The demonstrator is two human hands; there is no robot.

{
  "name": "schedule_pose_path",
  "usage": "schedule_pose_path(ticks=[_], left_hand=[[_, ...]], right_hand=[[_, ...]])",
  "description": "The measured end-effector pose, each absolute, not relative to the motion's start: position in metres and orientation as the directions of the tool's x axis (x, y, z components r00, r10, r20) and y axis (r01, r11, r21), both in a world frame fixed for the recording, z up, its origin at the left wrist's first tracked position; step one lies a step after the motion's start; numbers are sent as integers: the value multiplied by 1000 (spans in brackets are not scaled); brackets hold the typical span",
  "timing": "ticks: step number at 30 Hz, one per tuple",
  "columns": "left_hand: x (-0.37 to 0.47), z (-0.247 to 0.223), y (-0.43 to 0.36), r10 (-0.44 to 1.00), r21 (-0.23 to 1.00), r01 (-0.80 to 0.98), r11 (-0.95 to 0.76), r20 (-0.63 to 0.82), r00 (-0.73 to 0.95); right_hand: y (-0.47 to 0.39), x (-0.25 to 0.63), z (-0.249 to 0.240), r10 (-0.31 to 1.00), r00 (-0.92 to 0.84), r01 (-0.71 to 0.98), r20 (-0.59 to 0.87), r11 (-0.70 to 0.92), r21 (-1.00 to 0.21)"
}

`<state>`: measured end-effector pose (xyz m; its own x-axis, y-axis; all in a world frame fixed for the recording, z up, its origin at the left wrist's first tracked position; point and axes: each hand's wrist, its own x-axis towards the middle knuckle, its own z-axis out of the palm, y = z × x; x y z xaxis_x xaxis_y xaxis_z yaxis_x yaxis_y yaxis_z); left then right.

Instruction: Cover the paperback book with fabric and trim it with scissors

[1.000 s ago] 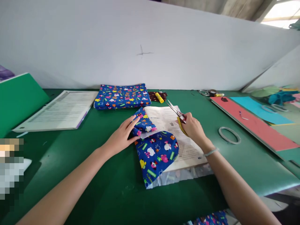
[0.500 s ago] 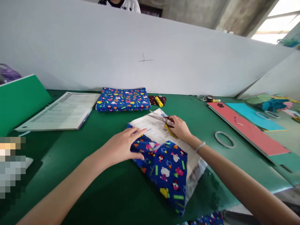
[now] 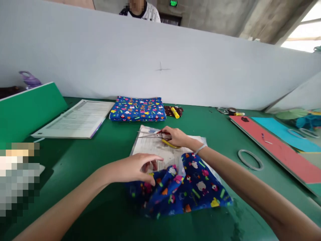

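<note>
My right hand (image 3: 178,137) grips scissors (image 3: 162,136) with dark and yellow handles, and the blades point left over a printed paper sheet (image 3: 147,147). My left hand (image 3: 139,169) is over the near left part of the paper, thumb and fingers apart in a curve, at the edge of a blue cartoon-print fabric (image 3: 200,185). The fabric lies crumpled across the near part of the paper and spreads toward me, partly blurred. Some of the left fingertips are hidden behind the hand.
Behind lie folded blue printed fabric (image 3: 137,108) and a yellow glue stick (image 3: 175,112). To the left are a thick paper stack (image 3: 72,118) and a green board (image 3: 32,113). A grey ring (image 3: 250,160) and a red board (image 3: 271,147) lie right. A person (image 3: 140,10) is beyond the partition (image 3: 112,50).
The fabric and paper have turned, and the fabric is now bunched nearer me. My left hand has moved down, and my right hand has shifted left with the scissors. The view has moved slightly.
</note>
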<state>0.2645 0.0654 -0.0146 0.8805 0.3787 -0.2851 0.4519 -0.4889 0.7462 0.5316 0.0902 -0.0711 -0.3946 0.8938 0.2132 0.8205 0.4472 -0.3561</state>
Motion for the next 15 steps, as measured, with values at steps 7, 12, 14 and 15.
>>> schedule_pose_path(ticks=[7,12,14,15], left_hand=[[278,-23,33,420,719,481,-501,-284,862],[284,-36,17,477,693,460,-555,-189,859],[279,-37,18,494,707,472,-527,-197,847],[275,-36,20,494,716,488,-500,-228,839]], right_hand=[[103,467,-68,796,-573,702,195,600,-384],[101,470,-70,812,-540,710,222,581,-398],[99,469,-72,824,-514,725,239,566,-392],[98,467,-73,835,-491,740,247,550,-387]])
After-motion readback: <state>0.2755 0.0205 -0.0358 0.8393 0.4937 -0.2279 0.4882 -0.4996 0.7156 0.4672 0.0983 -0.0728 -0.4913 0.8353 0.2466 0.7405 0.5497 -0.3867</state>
